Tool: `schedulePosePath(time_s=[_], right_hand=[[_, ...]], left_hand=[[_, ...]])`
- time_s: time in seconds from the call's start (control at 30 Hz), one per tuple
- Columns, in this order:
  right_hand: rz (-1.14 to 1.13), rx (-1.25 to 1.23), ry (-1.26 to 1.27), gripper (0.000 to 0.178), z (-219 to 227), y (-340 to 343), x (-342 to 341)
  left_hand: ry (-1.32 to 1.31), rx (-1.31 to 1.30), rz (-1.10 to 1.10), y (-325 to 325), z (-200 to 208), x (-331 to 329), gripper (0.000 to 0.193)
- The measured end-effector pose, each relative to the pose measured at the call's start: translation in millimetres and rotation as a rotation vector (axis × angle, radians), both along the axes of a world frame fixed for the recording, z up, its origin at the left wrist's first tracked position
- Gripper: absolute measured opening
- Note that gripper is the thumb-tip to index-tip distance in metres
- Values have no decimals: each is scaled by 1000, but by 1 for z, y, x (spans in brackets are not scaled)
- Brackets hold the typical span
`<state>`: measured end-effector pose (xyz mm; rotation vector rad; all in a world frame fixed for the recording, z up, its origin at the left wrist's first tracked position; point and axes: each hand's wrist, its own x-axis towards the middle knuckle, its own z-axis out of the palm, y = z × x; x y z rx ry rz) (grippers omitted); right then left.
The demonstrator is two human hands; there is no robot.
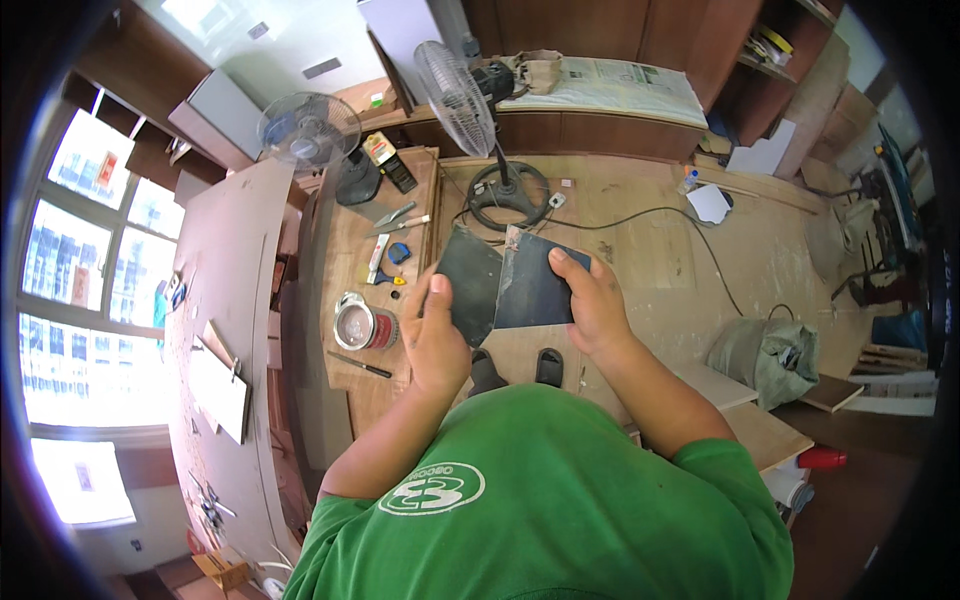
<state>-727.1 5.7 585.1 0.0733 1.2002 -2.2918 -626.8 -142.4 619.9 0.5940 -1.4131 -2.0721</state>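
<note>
My left hand (pixel 437 340) is closed on a dark grey-green sheet, which looks like sandpaper (pixel 470 285), with the thumb lying on its face. A darker navy sheet of sandpaper (pixel 530 285) is pinched in my right hand (pixel 598 300), thumb on top. The two sheets meet or slightly overlap in front of my body. A rough, pale torn edge runs along the right sheet's left side. My fingers under both sheets are hidden. Left of my left hand, an open can of pinkish paint or filler (pixel 360 325) stands on a wooden board (pixel 340 260).
The board also holds a blue tape measure (pixel 399 253), a yellow-handled brush (pixel 385 279), a putty knife (pixel 395 217) and a dark container (pixel 392 165). A standing fan (pixel 455 95) with its cable is ahead. A grey sack (pixel 770 355) lies right; a long workbench (pixel 215 310) runs left.
</note>
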Motion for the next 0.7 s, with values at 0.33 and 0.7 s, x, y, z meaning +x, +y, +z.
schedulePosePath(time_s=[0.33, 0.7], right_hand=[[-138, 25, -3, 22, -1, 21, -41], [-166, -145, -124, 23, -13, 31, -74]], left_hand=[[-194, -322, -368, 16, 4, -37, 31], [-353, 85, -444, -8, -22, -48, 29]])
